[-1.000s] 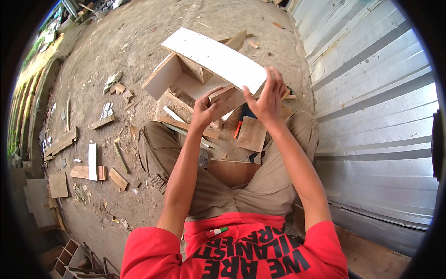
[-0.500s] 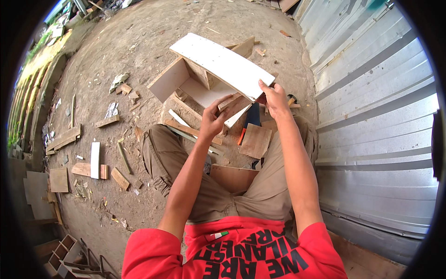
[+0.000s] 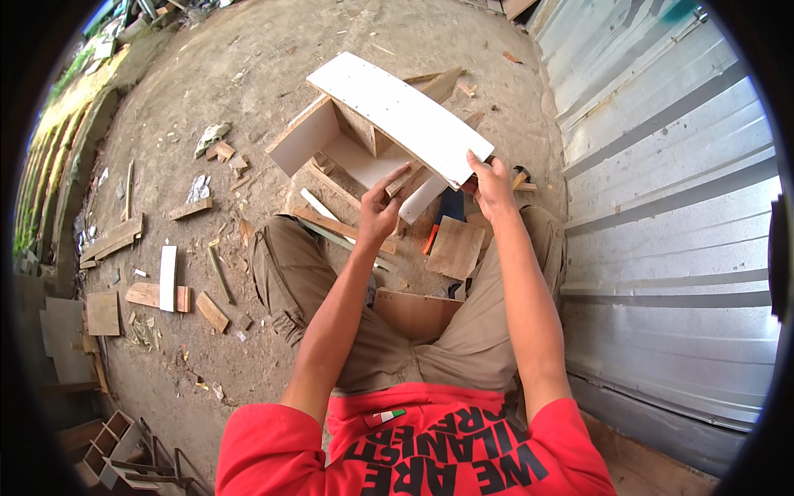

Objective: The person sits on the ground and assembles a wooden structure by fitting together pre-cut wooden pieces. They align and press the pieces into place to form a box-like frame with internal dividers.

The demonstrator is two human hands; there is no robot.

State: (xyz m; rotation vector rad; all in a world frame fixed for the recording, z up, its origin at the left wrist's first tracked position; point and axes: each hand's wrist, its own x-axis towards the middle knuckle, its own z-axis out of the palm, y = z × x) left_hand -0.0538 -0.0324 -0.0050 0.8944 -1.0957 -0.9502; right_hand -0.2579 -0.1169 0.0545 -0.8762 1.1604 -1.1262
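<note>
A small wooden shelf unit (image 3: 397, 107) with white-faced boards is held tilted in front of me, its long white panel facing up and compartments open toward the left. My right hand (image 3: 491, 188) grips the near right end of that panel, thumb on top and fingers underneath. At the unit's near end, my left hand (image 3: 380, 211) pinches a short wooden board (image 3: 407, 180) between thumb and fingers. I cannot tell whether this board is fixed to the unit. Below the hands, a saw (image 3: 447, 211) with a dark blade and orange on its handle lies among wood pieces.
A square wood piece (image 3: 455, 247) lies between my knees, near wood strips (image 3: 339, 223). Offcuts (image 3: 157, 298) and scraps are scattered over the dirt floor at left. A corrugated metal wall (image 3: 662, 223) rises close on my right. Another compartmented wooden unit (image 3: 112, 442) stands at lower left.
The shelf unit has shifted slightly right and tipped a little, showing more of the white end piece below my hands. Both hands keep their holds.
</note>
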